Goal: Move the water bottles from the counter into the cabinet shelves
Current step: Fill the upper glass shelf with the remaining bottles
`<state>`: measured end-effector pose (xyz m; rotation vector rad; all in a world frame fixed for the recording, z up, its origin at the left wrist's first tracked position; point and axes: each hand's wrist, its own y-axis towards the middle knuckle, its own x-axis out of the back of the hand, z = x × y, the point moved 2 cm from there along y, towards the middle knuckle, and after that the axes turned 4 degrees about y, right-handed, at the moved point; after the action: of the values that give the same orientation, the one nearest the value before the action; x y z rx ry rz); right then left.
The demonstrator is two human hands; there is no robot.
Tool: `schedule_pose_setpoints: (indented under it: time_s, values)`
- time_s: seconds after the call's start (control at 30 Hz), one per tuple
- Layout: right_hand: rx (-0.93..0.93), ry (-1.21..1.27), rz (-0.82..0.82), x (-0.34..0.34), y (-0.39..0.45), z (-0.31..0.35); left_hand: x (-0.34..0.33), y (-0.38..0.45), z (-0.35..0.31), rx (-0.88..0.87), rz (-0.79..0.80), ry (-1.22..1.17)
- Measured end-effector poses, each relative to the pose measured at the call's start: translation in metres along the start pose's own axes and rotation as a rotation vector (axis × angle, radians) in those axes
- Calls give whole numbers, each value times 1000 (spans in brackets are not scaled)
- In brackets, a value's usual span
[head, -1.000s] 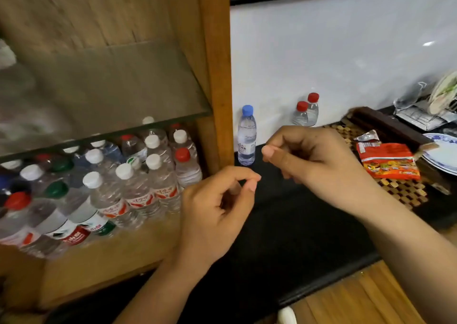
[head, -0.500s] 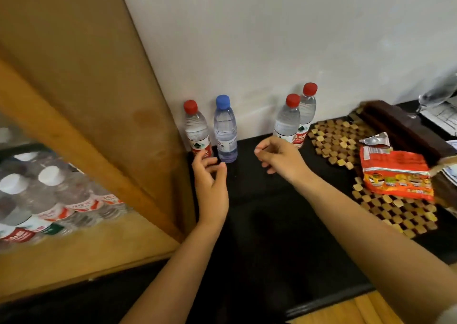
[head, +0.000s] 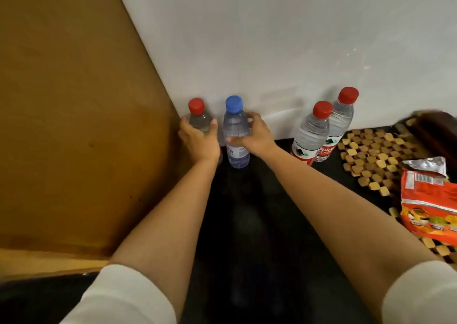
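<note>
Left hand (head: 199, 139) gripped the red-capped bottle (head: 199, 119) at the table's (head: 247, 224) back left corner, against the wooden cabinet side (head: 74, 125); fingers curled round its body. Right hand (head: 254, 135) held the blue-capped bottle (head: 235, 132) just beside it, fingers wrapped round the middle. Both bottles stood upright on the table. Two more red-capped bottles (head: 321, 130) stood touching along the back edge, near a woven mat (head: 371, 150). Snack packet (head: 430, 205) lay at the right edge.

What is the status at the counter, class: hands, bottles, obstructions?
Left hand grips red-capped bottle; right hand grips blue-capped bottle. Both bottles on counter. Two red-capped bottles wait right. Nothing blocking.
</note>
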<state>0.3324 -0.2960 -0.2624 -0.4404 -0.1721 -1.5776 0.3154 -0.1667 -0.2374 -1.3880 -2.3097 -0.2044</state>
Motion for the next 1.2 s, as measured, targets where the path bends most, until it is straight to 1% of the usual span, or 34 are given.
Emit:
schedule_pose_setpoints:
  time_s: [0.17, 0.3, 0.53, 0.67, 0.73, 0.87, 1.07, 1.2]
  values:
    - [48, -130, 77, -3, 5, 4, 0, 17, -5, -43, 29, 123]
    - [54, -196, 102, 2, 2, 6, 2, 19, -4, -62, 63, 104]
    - [72, -341, 290, 13, -20, 9, 5, -15, 1, -117, 87, 144]
    - [110, -227, 429, 28, -47, 9, 17, -45, 8, -153, 135, 145]
    - [107, -209, 494, 35, -63, 5, 26, -62, 14, -174, 177, 158]
    - [51, -199, 648, 44, -95, -9, 47, -100, 29, -232, 253, 151]
    - [-58, -113, 852, 53, -150, -26, 78, -147, 48, -314, 358, 204]
    - [-83, -91, 930, 53, -181, -31, 96, -171, 59, -345, 402, 218]
